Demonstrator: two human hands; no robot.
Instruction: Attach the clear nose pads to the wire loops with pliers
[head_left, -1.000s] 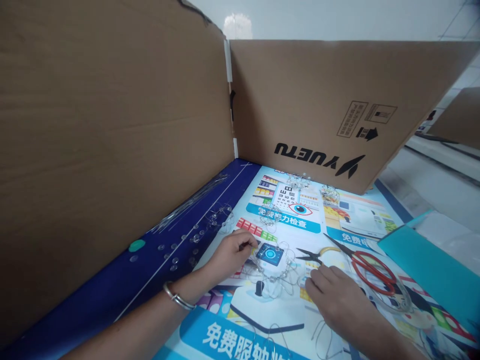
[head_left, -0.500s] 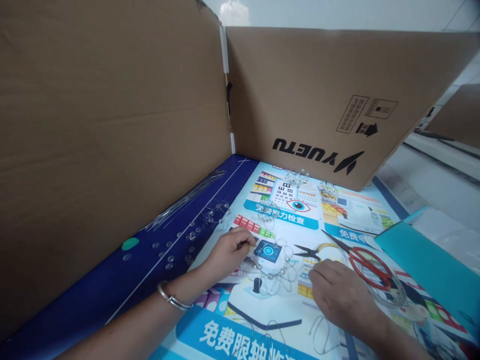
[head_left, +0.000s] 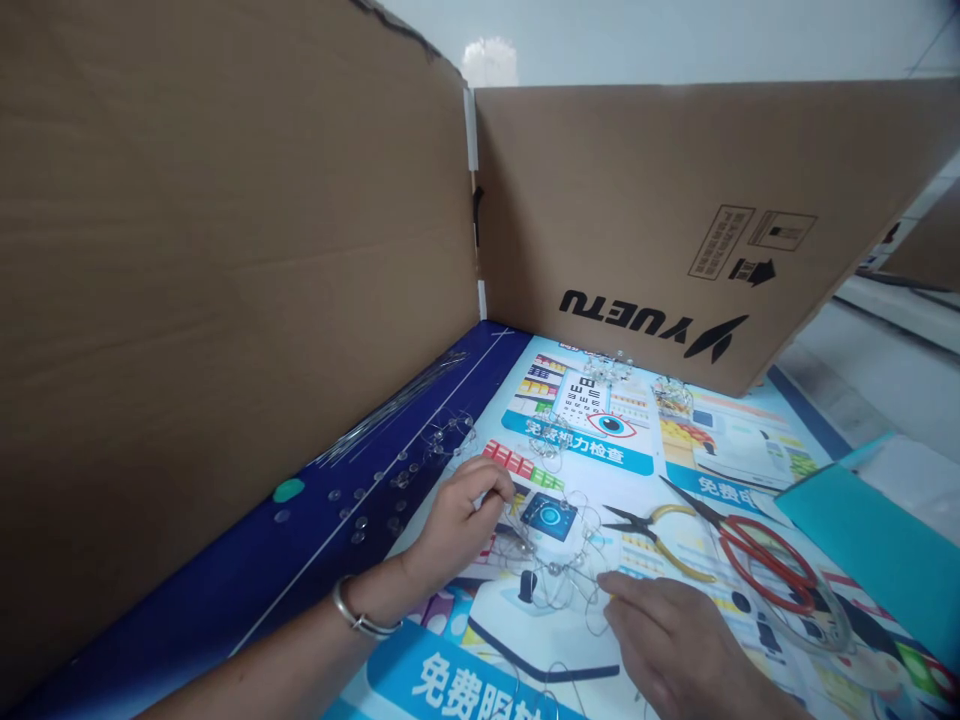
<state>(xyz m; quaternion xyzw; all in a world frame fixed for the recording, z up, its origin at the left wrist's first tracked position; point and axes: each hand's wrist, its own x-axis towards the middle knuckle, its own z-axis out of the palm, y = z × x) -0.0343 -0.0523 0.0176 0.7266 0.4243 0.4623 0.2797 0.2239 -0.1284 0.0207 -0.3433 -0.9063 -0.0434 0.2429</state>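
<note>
My left hand (head_left: 472, 510), with a silver bangle at its wrist, is closed in a pinch on the left edge of a beaded wire piece (head_left: 555, 568). That piece is a ring of thin wire loops with clear beads along it. From the right, my right hand (head_left: 660, 625) reaches its fingertips to one of the outer loops, fingers pressed together on the wire; the exact grip is hard to make out. Beyond that hand lie yellow-handled pliers (head_left: 660, 535), jaws apart, and red-handled scissors (head_left: 769, 560), both untouched.
Cardboard walls (head_left: 615, 200) stand at the left and back. Loose clear beads (head_left: 360, 523), a green blob (head_left: 288, 490) and a bundle of straight wires (head_left: 397, 405) lie on the blue strip. Other beaded wire pieces (head_left: 551, 437) sit farther back. A teal folder (head_left: 877, 550) is at right.
My right hand has moved left and nearer me, away from the pliers, to the loops of the beaded wire piece. My left hand keeps its pinch. The view has shifted slightly.
</note>
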